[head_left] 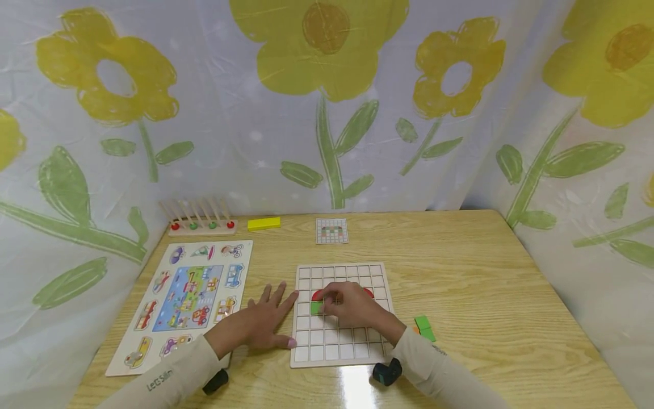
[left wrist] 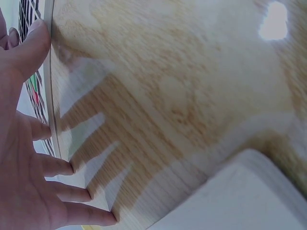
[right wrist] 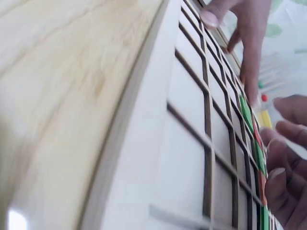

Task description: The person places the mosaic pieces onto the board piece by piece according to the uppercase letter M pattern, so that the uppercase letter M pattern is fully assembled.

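A white grid board [head_left: 317, 355] with a wooden frame lies in front of me. My left hand [head_left: 268, 321] rests spread at its left edge, thumb and fingertips right at the frame. Over the upper middle of the board is my right hand [head_left: 352, 305], its fingers bent and fingertips down at the coloured tiles; I cannot tell whether it pinches one. A green square tile [head_left: 316, 308] sits in a cell, below a red piece [head_left: 317, 295]. Another red piece [head_left: 368, 292] shows past the knuckles. Green and orange tiles [right wrist: 261, 158] line up under the right fingertips.
Loose green tiles [head_left: 424, 328] and a bit of orange lie right of the board. A pattern card [head_left: 332, 231] lies behind it. To the left are a vehicle picture puzzle [head_left: 189, 298], a peg stand with beads [head_left: 202, 227] and a yellow block [head_left: 264, 224].
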